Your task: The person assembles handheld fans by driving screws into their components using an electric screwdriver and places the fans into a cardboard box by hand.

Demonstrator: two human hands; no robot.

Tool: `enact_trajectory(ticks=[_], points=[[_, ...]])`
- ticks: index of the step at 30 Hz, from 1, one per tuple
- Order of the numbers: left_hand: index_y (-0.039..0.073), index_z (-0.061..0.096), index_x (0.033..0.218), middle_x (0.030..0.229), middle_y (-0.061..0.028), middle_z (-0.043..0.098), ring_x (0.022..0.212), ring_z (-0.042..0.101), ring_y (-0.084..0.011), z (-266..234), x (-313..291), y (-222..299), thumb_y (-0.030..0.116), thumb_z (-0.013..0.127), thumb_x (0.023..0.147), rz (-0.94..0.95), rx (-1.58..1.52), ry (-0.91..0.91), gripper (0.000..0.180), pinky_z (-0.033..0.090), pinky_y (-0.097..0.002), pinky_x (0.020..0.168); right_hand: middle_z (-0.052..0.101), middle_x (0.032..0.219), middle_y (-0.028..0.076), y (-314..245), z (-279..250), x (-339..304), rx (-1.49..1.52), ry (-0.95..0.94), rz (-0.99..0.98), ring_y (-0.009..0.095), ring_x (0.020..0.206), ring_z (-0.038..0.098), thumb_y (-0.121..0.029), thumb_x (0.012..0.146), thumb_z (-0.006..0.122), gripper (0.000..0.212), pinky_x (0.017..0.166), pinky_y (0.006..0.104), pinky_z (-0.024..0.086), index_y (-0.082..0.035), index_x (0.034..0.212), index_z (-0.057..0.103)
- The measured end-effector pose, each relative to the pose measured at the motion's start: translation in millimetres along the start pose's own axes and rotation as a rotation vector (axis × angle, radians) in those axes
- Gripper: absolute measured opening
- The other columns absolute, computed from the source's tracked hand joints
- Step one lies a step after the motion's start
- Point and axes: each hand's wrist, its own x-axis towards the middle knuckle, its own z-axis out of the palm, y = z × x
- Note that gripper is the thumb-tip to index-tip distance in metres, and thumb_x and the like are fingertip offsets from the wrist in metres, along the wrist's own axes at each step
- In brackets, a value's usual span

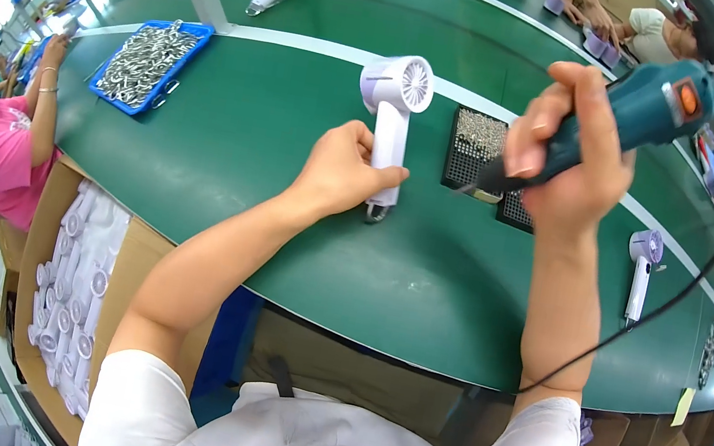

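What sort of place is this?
Likely a factory assembly line: the right hand holds a corded power tool, a black tray of small metal parts sits on the green bench, and a carton holds many white pieces.

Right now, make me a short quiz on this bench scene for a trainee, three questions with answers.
1. Which hand grips the white handheld fan?
2. What fills the blue tray: (a) white fans, (b) silvery metal pieces, (c) black cables?
3. True or false: the tip of the dark green corded tool touches that fan.

Key: 1. The left hand. 2. (b). 3. False; the right hand holds it apart from the fan.
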Motion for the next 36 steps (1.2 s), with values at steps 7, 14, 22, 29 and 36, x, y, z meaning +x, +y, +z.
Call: enact_trajectory(ticks=[7, 14, 22, 29, 36], points=[[-0.002, 0.054, 0.100, 0.084, -0.0156, 0.070, 0.076, 0.071, -0.0202, -14, -76, 7, 0.009, 0.081, 0.078, 0.406, 0.416, 0.388, 0.035, 0.058, -0.0326, 0.073, 0.066, 0.067, 0.009, -1, -4, 13, -0.600, -0.167, 0.555, 0.011, 0.044, 0.056, -0.034, 0.084, 0.084, 0.042, 0.041, 0.0286, 0.046, 0.005, 0.092, 0.070], [0.000, 0.055, 0.108, 0.090, -0.0186, 0.062, 0.080, 0.062, -0.0345, 4, -116, -22, 0.014, 0.087, 0.075, 0.386, 0.654, 0.412, 0.048, 0.050, -0.0435, 0.071, 0.066, 0.066, 0.009, 40, -1, -1, -0.743, -0.443, 0.785, 0.013, 0.043, 0.057, -0.026, 0.082, 0.083, 0.035, 0.040, 0.0295, 0.045, 0.005, 0.087, 0.069], [-0.003, 0.060, 0.113, 0.090, -0.0134, 0.063, 0.077, 0.061, -0.0238, 13, -124, -7, 0.022, 0.087, 0.079, 0.269, 0.491, 0.214, 0.050, 0.051, -0.0373, 0.069, 0.066, 0.065, 0.011, 61, -16, 0, -0.789, -0.456, 0.870, 0.014, 0.045, 0.059, -0.013, 0.082, 0.074, 0.021, 0.041, 0.0300, 0.047, 0.006, 0.087, 0.066], [0.001, 0.062, 0.135, 0.119, -0.0123, 0.070, 0.104, 0.066, -0.0145, -48, -39, -2, 0.019, 0.089, 0.079, 0.281, 0.217, 0.007, 0.065, 0.056, -0.0298, 0.080, 0.066, 0.064, 0.010, 60, -12, -1, -0.819, -0.435, 0.858, 0.013, 0.045, 0.059, -0.015, 0.083, 0.077, 0.023, 0.040, 0.0288, 0.047, 0.006, 0.086, 0.067], [0.001, 0.068, 0.130, 0.118, -0.0087, 0.073, 0.106, 0.068, -0.0187, -37, 11, 8, 0.024, 0.096, 0.066, 0.388, 0.206, -0.479, 0.074, 0.055, -0.0340, 0.089, 0.068, 0.067, 0.011, 60, -19, -1, -0.774, -0.430, 0.897, 0.014, 0.049, 0.063, -0.015, 0.083, 0.080, 0.029, 0.041, 0.0287, 0.050, 0.010, 0.090, 0.067]])
